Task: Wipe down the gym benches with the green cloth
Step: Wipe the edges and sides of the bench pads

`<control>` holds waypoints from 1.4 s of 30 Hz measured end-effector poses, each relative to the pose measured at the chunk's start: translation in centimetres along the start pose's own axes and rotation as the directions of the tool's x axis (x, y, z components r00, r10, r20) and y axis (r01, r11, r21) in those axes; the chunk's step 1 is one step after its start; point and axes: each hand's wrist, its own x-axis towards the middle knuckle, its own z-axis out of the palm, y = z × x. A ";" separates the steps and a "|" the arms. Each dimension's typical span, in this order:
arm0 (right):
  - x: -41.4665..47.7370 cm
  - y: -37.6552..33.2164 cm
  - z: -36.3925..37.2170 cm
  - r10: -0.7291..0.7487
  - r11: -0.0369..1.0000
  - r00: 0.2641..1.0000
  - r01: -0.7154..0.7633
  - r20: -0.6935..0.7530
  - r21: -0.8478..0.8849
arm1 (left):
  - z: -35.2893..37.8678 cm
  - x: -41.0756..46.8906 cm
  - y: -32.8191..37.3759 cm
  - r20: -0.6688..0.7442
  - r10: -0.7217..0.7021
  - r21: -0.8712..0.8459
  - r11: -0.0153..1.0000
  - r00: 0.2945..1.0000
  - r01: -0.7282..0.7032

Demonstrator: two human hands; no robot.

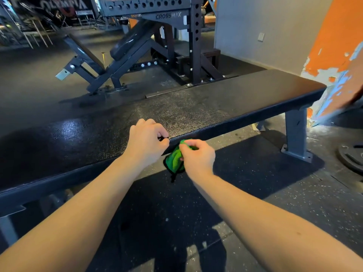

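Right hand (197, 156) grips the bunched green cloth (173, 160) just off the near edge of the flat bench (216, 103), below pad level. Left hand (146, 141) sits over that edge, fingers curled; any hold cannot be determined.

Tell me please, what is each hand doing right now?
Left hand: fingers curled at the bench edge; a grip cannot be told.
Right hand: holds the green cloth.
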 end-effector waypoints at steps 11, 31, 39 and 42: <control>0.0 -1.3 0.6 0.069 0.994 0.968 -0.047 -0.241 0.095 | -1.2 -0.8 -1.4 0.034 -0.018 0.027 0.999 0.999 0.017; -1.7 -2.6 1.4 -0.082 0.996 0.994 0.085 -0.072 0.032 | -1.1 -0.4 -1.5 0.079 -0.033 -0.026 0.999 0.996 0.035; 3.8 -4.3 -3.7 0.032 0.996 0.931 0.001 -0.365 0.090 | -0.8 -0.6 -1.8 0.080 -0.002 -0.038 0.999 0.997 0.005; 0.8 -3.8 -1.3 -0.081 0.995 0.967 0.091 -0.240 0.028 | -0.8 -0.5 -2.1 0.085 -0.009 -0.004 1.000 0.996 0.009</control>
